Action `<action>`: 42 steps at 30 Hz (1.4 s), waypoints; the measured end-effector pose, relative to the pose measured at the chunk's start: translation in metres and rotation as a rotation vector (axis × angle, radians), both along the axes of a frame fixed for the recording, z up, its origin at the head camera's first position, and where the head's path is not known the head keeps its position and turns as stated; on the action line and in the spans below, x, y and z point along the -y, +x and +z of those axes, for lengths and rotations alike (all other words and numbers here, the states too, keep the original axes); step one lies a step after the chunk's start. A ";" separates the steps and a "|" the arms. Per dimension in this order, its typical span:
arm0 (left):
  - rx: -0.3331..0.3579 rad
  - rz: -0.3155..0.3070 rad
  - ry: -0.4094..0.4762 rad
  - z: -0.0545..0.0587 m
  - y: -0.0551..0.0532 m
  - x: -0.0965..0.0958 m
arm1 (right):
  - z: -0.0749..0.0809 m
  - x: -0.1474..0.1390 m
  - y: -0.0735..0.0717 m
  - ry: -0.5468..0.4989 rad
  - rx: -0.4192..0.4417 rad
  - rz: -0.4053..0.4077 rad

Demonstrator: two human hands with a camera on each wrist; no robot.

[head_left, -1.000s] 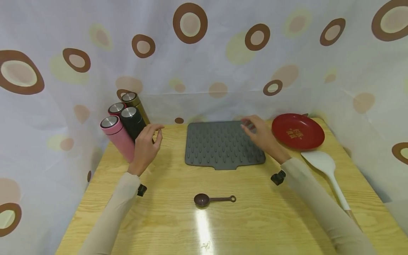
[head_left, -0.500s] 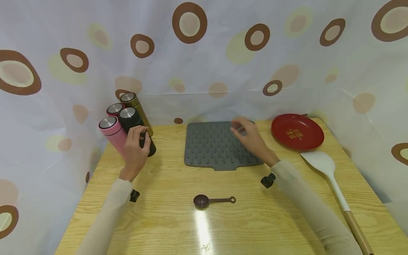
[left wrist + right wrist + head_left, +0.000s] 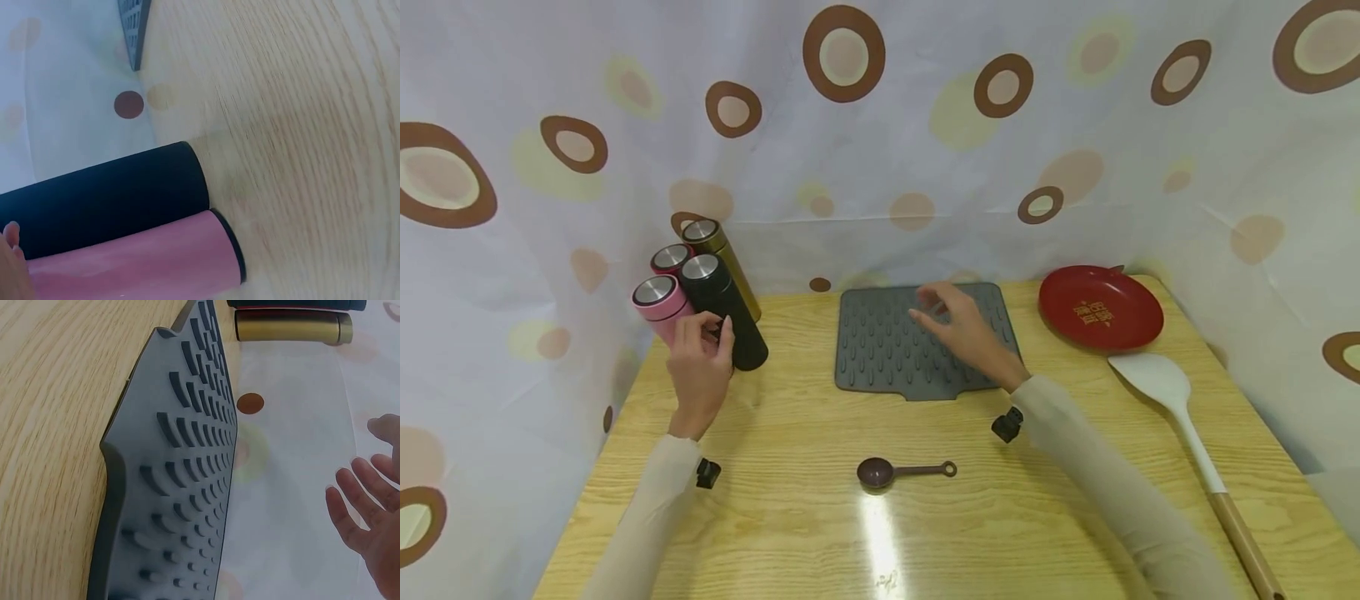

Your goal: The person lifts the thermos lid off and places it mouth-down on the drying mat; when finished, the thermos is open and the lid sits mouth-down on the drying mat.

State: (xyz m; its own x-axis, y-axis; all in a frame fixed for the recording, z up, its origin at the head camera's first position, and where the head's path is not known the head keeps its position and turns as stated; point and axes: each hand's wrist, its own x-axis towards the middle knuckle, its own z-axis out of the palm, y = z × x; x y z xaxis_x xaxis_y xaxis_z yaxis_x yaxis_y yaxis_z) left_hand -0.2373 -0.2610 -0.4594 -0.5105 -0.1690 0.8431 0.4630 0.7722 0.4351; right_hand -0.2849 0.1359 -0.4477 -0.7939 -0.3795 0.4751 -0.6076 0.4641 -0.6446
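In the head view my left hand [image 3: 700, 367] is in front of the pink thermos bottle [image 3: 659, 315], beside the black thermos bottle [image 3: 747, 337]. Its fingers are loosely bent with nothing seen between them; whether they touch the pink bottle cannot be told. The hand hides the pink bottle's lower part. Over the dark grey ridged mat [image 3: 880, 342] my right hand [image 3: 958, 329] hovers, fingers spread and slightly bent, holding nothing. From the right wrist that hand [image 3: 375, 519] appears apart from the mat [image 3: 175, 462].
Behind stand a gold thermos bottle [image 3: 730, 262] and a red one [image 3: 671, 257]. A brown measuring spoon [image 3: 876, 473] lies at the front middle. At right are a red plate [image 3: 1093, 333] and a white spatula [image 3: 1157, 382] with a wooden handle. A patterned curtain [image 3: 865, 175] surrounds the table.
My left hand has moved left and toward me, uncovering more of the black thermos bottle. My right hand has moved left over the mat. The objects have stayed in place.
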 end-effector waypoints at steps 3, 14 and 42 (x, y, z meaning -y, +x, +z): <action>0.035 0.075 0.093 -0.003 0.003 0.004 | -0.003 0.004 -0.001 0.002 -0.028 0.006; 0.114 0.223 0.356 -0.001 0.008 0.016 | -0.003 0.019 -0.004 0.000 -0.079 0.023; 0.341 -0.063 0.513 -0.002 0.011 0.040 | 0.003 0.037 -0.006 0.018 0.001 0.077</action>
